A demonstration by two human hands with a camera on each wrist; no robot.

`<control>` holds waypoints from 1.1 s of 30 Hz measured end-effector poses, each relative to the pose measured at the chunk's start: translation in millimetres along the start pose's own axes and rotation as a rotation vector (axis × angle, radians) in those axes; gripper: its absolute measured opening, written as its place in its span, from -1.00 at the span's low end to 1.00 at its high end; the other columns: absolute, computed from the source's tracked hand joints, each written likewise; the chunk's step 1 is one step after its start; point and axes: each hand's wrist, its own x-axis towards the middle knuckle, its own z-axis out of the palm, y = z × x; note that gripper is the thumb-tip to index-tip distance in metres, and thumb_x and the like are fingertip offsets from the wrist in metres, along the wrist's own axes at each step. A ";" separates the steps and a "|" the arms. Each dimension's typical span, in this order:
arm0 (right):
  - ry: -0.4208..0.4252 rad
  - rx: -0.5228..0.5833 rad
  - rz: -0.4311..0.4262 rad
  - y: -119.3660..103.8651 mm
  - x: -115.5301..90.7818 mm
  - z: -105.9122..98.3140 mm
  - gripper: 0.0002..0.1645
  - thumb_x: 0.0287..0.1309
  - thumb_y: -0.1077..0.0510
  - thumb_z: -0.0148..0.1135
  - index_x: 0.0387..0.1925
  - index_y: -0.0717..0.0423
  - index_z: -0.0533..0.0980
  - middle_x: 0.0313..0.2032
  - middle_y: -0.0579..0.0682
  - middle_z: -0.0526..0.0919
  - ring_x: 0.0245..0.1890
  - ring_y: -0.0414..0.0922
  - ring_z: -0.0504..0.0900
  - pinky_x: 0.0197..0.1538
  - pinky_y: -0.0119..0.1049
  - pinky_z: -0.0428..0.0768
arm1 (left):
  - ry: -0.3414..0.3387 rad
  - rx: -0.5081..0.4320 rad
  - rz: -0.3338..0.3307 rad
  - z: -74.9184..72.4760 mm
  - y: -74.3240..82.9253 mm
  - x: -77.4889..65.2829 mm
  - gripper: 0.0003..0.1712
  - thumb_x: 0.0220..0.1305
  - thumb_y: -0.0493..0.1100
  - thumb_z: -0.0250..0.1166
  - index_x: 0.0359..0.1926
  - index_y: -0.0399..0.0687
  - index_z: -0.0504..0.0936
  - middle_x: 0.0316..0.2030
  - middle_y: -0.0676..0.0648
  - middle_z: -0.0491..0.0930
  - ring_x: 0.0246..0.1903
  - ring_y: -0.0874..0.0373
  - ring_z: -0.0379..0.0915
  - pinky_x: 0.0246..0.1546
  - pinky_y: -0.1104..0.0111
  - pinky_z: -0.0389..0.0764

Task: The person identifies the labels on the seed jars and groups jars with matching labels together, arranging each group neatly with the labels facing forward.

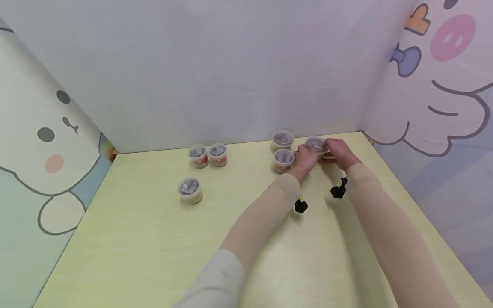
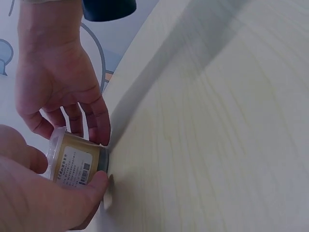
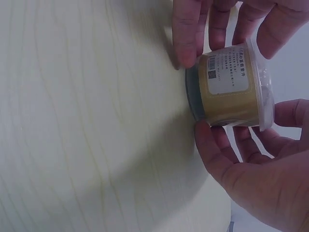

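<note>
Both hands are around one lidded plastic tub (image 1: 316, 144) at the back right of the table. My left hand (image 1: 305, 159) grips its near left side, and my right hand (image 1: 341, 152) curls around its right side. In the left wrist view the tub (image 2: 76, 162) shows a tan band and a white printed label. The right wrist view has the tub (image 3: 228, 92) between the fingers of both hands, its dark base close to the tabletop. Just left of my left hand stand two similar tubs, a nearer one (image 1: 283, 160) and a farther one (image 1: 283, 140).
Two more tubs, one (image 1: 198, 155) and another (image 1: 218, 155), stand side by side at the back left of the pale wood table (image 1: 146, 239). A single tub (image 1: 190, 191) is nearer the front. Behind rises a plain wall (image 1: 192, 77); cartoon-printed panels flank the table.
</note>
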 end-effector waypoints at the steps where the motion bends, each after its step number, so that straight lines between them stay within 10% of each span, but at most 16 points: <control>1: 0.004 0.006 0.001 -0.1 -1.7 -0.3 -0.29 0.49 0.03 -0.28 0.49 0.37 0.08 0.35 0.22 0.17 0.15 0.07 0.33 0.37 0.06 0.38 | -0.010 0.004 0.006 -0.7 0.4 -1.2 -0.45 0.55 0.07 -0.03 0.42 -0.04 0.30 0.29 -0.13 0.31 0.27 0.09 0.27 0.29 0.26 0.35; 14: -0.014 0.129 0.029 -11.7 -24.6 -10.8 -0.33 0.47 -0.04 -0.22 0.46 0.18 0.08 0.24 0.08 0.25 0.06 -0.03 0.43 0.32 -0.02 0.44 | -0.084 -0.033 0.162 -21.5 9.3 -15.1 -0.40 0.56 0.15 0.01 0.37 -0.14 0.36 0.15 -0.14 0.43 0.12 0.08 0.38 0.17 0.24 0.46; 24: -0.214 0.250 0.012 -36.1 -57.4 -3.3 -0.47 0.55 -0.13 -0.10 0.37 -0.03 0.12 0.17 0.00 0.20 0.07 0.04 0.39 0.08 -0.22 0.58 | -0.420 -0.219 0.169 -94.6 11.2 -19.6 -0.33 0.52 0.21 0.12 0.41 -0.12 0.34 0.16 -0.07 0.51 0.13 -0.05 0.51 0.15 0.11 0.56; 33: -0.344 0.181 -0.082 -52.3 -68.7 38.4 -0.39 0.59 -0.15 -0.12 0.44 0.05 0.09 0.25 0.04 0.20 0.08 0.08 0.43 0.16 -0.14 0.56 | -0.466 -0.176 0.205 -156.6 -4.5 -25.1 -0.29 0.51 0.21 0.13 0.44 -0.14 0.33 0.30 -0.15 0.45 0.20 -0.14 0.49 0.18 0.06 0.55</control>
